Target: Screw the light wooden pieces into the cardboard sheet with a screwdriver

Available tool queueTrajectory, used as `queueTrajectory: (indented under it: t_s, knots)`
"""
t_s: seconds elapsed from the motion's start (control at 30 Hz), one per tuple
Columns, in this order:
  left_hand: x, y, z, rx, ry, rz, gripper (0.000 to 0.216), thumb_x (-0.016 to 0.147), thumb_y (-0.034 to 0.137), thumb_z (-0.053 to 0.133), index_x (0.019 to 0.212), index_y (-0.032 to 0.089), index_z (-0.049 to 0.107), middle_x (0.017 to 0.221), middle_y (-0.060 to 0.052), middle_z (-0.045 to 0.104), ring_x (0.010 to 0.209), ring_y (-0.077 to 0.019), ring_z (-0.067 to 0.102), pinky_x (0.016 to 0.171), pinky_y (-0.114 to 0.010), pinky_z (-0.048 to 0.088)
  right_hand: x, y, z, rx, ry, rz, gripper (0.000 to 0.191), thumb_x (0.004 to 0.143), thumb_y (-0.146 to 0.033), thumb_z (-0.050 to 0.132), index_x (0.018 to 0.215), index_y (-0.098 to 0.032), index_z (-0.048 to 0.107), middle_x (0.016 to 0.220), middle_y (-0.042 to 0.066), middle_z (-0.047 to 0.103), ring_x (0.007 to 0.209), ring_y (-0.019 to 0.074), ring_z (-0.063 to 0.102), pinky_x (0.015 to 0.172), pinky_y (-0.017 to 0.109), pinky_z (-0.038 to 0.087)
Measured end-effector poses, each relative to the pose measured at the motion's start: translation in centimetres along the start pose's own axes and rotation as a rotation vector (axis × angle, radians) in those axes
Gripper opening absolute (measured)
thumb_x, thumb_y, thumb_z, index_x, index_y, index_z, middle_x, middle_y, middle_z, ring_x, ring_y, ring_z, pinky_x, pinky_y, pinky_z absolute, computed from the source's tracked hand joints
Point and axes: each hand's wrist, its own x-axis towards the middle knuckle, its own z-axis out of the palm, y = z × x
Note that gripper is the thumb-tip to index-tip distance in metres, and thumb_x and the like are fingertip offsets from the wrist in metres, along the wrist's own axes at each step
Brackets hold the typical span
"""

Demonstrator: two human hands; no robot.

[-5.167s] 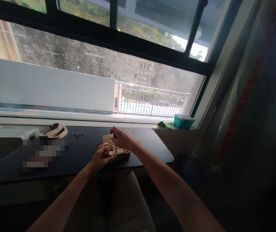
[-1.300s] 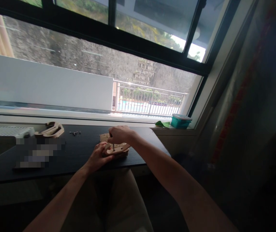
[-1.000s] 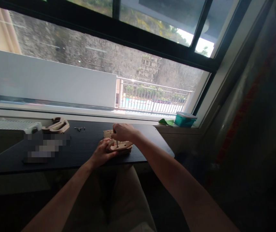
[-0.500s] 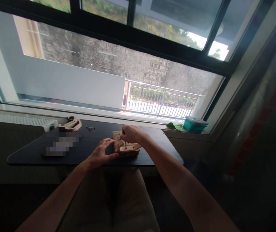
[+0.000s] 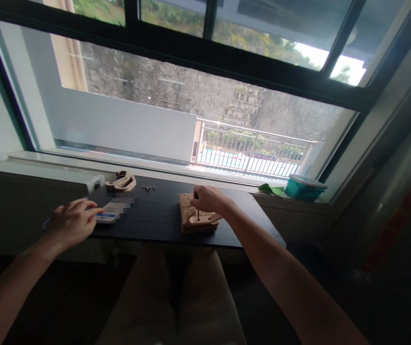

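My right hand (image 5: 208, 197) is closed around the handle of an upright screwdriver (image 5: 198, 213). Its thin shaft stands on a curved pale wooden piece (image 5: 204, 221) with a hole in it. That piece lies across a block of stacked, ridged brown board (image 5: 184, 205), on the table. Over the table's left end, my left hand (image 5: 74, 223) is open, fingers stretched out. Its fingertips are at the left edge of a phone (image 5: 107, 216) with a lit, partly blurred screen; whether they touch it I cannot tell.
Another curved wooden piece (image 5: 122, 182) lies at the back left of the dark table (image 5: 158, 215), with several small screws (image 5: 148, 188) beside it. A green leaf (image 5: 272, 189) and a teal lidded box (image 5: 304, 187) rest on the sill. A radiator (image 5: 64, 176) stands left.
My left hand has left the side of the board block and moved left to the phone. The right hand stays on the screwdriver. The whole view has shifted left.
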Motion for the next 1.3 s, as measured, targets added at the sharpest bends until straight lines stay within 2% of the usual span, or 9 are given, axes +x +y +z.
queueTrajectory:
  t_s: [0.23,0.53,0.8,0.97,1.03,1.07,1.1,1.17,1.3]
  knots:
    - [0.1,0.0,0.3,0.162,-0.101,0.019,0.037,0.078,0.023,0.035,0.091,0.025,0.070,0.108,-0.004,0.059,0.114,-0.0223,0.046,0.098,-0.043,0.031,-0.1,0.0,0.0,-0.002,0.001,0.007,0.031,0.081,-0.034,0.047,0.102,-0.019,0.063,0.099,0.010,0.071,0.085,0.0222,0.065,0.062,0.028,0.043]
    - [-0.1,1.3,-2.1,0.333,-0.319,0.010,0.041,0.084,0.019,0.034,0.107,0.026,0.068,0.124,-0.006,0.057,0.122,-0.0212,0.041,0.096,-0.038,0.028,-0.2,-0.1,-0.3,-0.006,-0.001,-0.002,0.030,0.080,-0.033,0.046,0.099,-0.019,0.063,0.097,0.010,0.071,0.083,0.0225,0.065,0.060,0.028,0.041]
    - [-0.4,1.3,-1.6,0.377,-0.285,0.028,0.045,0.086,0.019,0.027,0.102,0.030,0.068,0.119,-0.001,0.058,0.120,-0.0177,0.041,0.095,-0.036,0.027,-0.2,-0.2,-0.3,-0.007,0.002,-0.007,0.030,0.079,-0.034,0.046,0.098,-0.019,0.063,0.096,0.010,0.071,0.082,0.0233,0.065,0.058,0.029,0.040]
    - [-0.1,2.0,-1.9,0.201,-0.216,0.001,0.040,0.081,0.019,0.031,0.091,0.026,0.069,0.110,-0.004,0.059,0.115,-0.0207,0.043,0.099,-0.044,0.027,-0.2,-0.2,-0.3,-0.001,-0.004,-0.003,0.028,0.078,-0.033,0.047,0.097,-0.020,0.063,0.096,0.010,0.071,0.083,0.0228,0.065,0.059,0.028,0.041]
    - [0.4,3.6,-2.0,0.000,-0.144,-0.047,0.032,0.077,0.020,0.037,0.086,0.023,0.067,0.104,-0.004,0.059,0.113,-0.0226,0.042,0.103,-0.049,0.024,-0.2,-0.3,-0.5,0.003,-0.013,0.000,0.027,0.078,-0.033,0.047,0.096,-0.020,0.063,0.095,0.009,0.071,0.082,0.0225,0.066,0.059,0.028,0.042]
    - [0.7,4.8,-1.9,-0.162,-0.115,-0.064,0.028,0.074,0.021,0.041,0.085,0.021,0.067,0.103,-0.005,0.059,0.114,-0.0245,0.042,0.105,-0.051,0.021,-0.3,-0.3,-0.5,0.005,-0.018,0.001,0.027,0.078,-0.033,0.048,0.095,-0.020,0.064,0.095,0.009,0.072,0.082,0.0225,0.066,0.059,0.028,0.042]
    - [1.0,6.2,-1.7,-0.230,-0.115,-0.047,0.028,0.073,0.022,0.043,0.086,0.020,0.067,0.104,-0.005,0.060,0.114,-0.0257,0.043,0.105,-0.052,0.021,-0.3,-0.3,-0.6,0.007,-0.022,0.003,0.027,0.078,-0.033,0.048,0.095,-0.020,0.064,0.094,0.010,0.072,0.081,0.0225,0.066,0.059,0.028,0.042]
    - [1.5,9.7,-1.0,-0.340,-0.150,0.024,0.030,0.073,0.027,0.047,0.094,0.020,0.067,0.110,-0.006,0.060,0.115,-0.0257,0.045,0.107,-0.047,0.025,-0.3,-0.3,-0.6,0.009,-0.028,0.003,0.028,0.078,-0.033,0.048,0.096,-0.019,0.064,0.095,0.010,0.072,0.081,0.0225,0.066,0.059,0.028,0.043]
    - [1.5,17.3,1.3,-0.618,-0.307,0.195,0.042,0.069,0.039,0.062,0.107,0.022,0.067,0.117,-0.005,0.064,0.114,-0.0244,0.053,0.102,-0.035,0.039,-0.1,0.1,-0.5,0.008,-0.027,-0.003,0.028,0.079,-0.033,0.048,0.097,-0.019,0.065,0.095,0.010,0.072,0.080,0.0220,0.066,0.060,0.027,0.043]
